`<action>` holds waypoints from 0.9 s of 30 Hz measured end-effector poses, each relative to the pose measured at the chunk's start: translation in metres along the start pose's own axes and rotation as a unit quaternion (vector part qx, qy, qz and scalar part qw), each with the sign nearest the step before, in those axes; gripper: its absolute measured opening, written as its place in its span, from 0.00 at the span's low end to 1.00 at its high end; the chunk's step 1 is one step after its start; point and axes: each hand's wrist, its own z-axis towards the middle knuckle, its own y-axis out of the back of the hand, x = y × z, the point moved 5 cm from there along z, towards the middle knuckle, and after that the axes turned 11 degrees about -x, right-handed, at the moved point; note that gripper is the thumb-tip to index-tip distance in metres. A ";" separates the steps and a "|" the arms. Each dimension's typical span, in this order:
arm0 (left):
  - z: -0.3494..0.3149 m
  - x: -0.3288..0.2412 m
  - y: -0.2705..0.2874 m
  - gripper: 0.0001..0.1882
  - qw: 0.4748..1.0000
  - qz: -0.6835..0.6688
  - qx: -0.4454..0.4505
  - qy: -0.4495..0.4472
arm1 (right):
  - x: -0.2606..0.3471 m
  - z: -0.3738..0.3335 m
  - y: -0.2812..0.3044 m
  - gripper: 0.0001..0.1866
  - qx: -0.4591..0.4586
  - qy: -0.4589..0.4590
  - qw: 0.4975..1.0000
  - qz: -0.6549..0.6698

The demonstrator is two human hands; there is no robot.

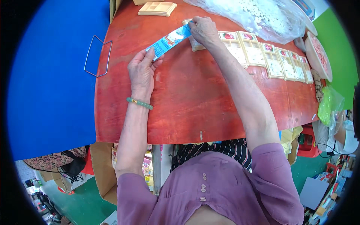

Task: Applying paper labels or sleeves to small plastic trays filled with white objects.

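A long flat blue printed strip with a picture on it stretches between my two hands above the red table. My left hand, a green bead bracelet on its wrist, pinches the lower left end between thumb and fingers. At the upper right end my right hand has its fingers closed on the strip. Partly hidden beside that hand lies a cream compartment tray. Whether the strip is a card or a flattened sleeve I cannot tell.
Several filled cream trays line the right of the red table. Behind them lies a clear plastic bag of small white pieces. A pink-filled bowl stands far right, stacked trays far left. A wire handle crosses the left edge.
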 end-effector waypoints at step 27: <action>-0.120 -0.056 0.101 0.06 0.993 -0.070 -0.081 -0.050 | 0.071 -0.181 0.066 0.15 -0.013 -0.020 0.960 0.280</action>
